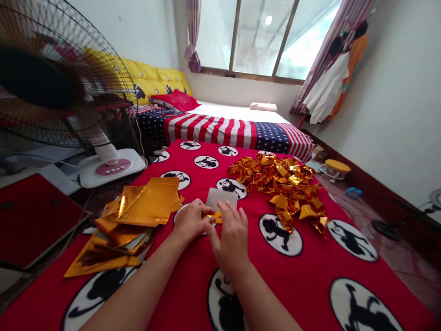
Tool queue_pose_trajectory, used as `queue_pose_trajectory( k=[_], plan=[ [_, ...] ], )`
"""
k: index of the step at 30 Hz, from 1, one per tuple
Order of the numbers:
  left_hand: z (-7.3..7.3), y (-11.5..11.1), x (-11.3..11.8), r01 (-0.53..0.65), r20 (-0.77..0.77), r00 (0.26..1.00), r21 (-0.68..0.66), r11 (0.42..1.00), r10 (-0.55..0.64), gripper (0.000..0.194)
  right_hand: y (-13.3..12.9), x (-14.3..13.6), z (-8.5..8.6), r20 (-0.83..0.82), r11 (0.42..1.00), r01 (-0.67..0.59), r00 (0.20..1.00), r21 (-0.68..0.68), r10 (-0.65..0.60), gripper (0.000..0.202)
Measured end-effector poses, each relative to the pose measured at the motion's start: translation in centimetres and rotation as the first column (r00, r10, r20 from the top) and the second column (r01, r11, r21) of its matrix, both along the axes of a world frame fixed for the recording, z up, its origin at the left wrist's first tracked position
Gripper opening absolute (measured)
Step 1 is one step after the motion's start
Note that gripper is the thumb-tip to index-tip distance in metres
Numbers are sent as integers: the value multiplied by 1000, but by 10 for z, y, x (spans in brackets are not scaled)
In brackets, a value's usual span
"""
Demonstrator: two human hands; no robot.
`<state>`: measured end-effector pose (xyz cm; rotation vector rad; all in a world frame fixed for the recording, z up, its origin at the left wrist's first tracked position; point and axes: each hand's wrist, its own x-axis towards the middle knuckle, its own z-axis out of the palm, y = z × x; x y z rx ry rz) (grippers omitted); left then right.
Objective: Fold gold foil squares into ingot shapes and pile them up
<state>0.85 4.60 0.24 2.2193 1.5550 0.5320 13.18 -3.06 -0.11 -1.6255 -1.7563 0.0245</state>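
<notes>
My left hand (190, 218) and my right hand (231, 232) meet over the middle of the red cloth. Between them is a sheet of gold foil paper (218, 217), partly rolled or folded, with its pale grey back (222, 196) lying flat beyond the fingers. The left fingers are curled and closed on the near gold edge. My right fingers are bent over the sheet's right side, with the thumb close to the left hand. Just left of my left hand lies a stack of flat gold foil sheets (148, 202). A heap of folded gold foil pieces (282, 179) sits to the right.
The red cloth (310, 285) with monkey prints covers the table. At the left, a fan (110, 168) stands close to the foil stack, beside a red board (34, 220). Behind the table is a bed (220, 131). A yellow stool (337, 166) stands at the right.
</notes>
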Motion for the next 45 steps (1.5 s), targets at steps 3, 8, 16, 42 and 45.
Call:
queue_pose_trajectory(
  k=[3, 8, 16, 42, 45],
  plan=[
    [2, -1, -1, -60, -17, 998, -55, 997, 59, 25, -7, -30, -5, -38, 980, -173, 985, -101, 170, 89],
    [3, -3, -2, -83, 28, 996, -85, 993, 86, 27, -10, -45, -12, -115, 950, -193, 979, -245, 170, 107],
    [-2, 0, 0, -12, 0, 1000, 11, 1000, 12, 22, -17, -20, -15, 36, 927, -74, 995, -368, 93, 120],
    [3, -30, 49, 677, 260, 719, -49, 735, -645, 76, -37, 23, -23, 305, 970, 8, 950, -241, 68, 66],
    [1, -25, 47, 675, 212, 726, -41, 737, -654, 75, -37, 23, -22, 321, 967, 25, 945, -252, 59, 64]
  ],
)
